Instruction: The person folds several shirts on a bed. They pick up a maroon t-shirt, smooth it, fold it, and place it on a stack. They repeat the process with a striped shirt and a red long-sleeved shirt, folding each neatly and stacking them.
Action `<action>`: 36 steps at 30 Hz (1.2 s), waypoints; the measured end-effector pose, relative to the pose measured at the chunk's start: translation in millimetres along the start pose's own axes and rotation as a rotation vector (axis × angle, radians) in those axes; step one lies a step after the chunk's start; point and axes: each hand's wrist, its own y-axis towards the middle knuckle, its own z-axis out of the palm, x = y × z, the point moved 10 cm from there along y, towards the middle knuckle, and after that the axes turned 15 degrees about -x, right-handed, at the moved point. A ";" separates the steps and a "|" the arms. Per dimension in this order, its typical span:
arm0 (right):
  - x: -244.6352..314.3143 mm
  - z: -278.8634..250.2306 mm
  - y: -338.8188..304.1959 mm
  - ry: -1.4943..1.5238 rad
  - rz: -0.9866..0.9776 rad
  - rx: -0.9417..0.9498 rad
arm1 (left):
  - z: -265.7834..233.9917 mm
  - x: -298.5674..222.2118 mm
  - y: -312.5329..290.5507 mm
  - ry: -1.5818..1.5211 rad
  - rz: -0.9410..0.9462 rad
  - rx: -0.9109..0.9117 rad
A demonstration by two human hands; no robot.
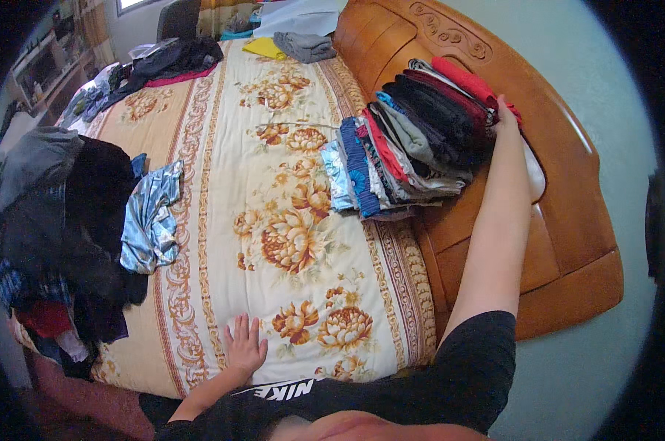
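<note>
A tall stack of folded clothes (428,132) leans against the carved wooden headboard at the right side of the bed. Its layers are black, grey, red, white and blue. My right arm stretches far out to it, and my right hand (506,116) is closed around the edge of a red folded garment (465,79) at the top end; some fingers are hidden. My left hand (245,347) lies flat on the flowered bedspread (273,220) near the front edge, fingers spread, holding nothing.
A large heap of dark clothes (60,213) sits at the left, with a shiny light-blue garment (153,217) beside it. More clothes (170,62) lie at the far left. A grey folded item (303,47) and a yellow one (265,48) rest at the far end. The wooden headboard (560,242) borders the right.
</note>
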 end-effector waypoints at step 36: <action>-382.2 -208.6 -554.4 -1.032 -1.064 0.559 | -96.4 286.2 141.4 -0.096 -0.534 -0.356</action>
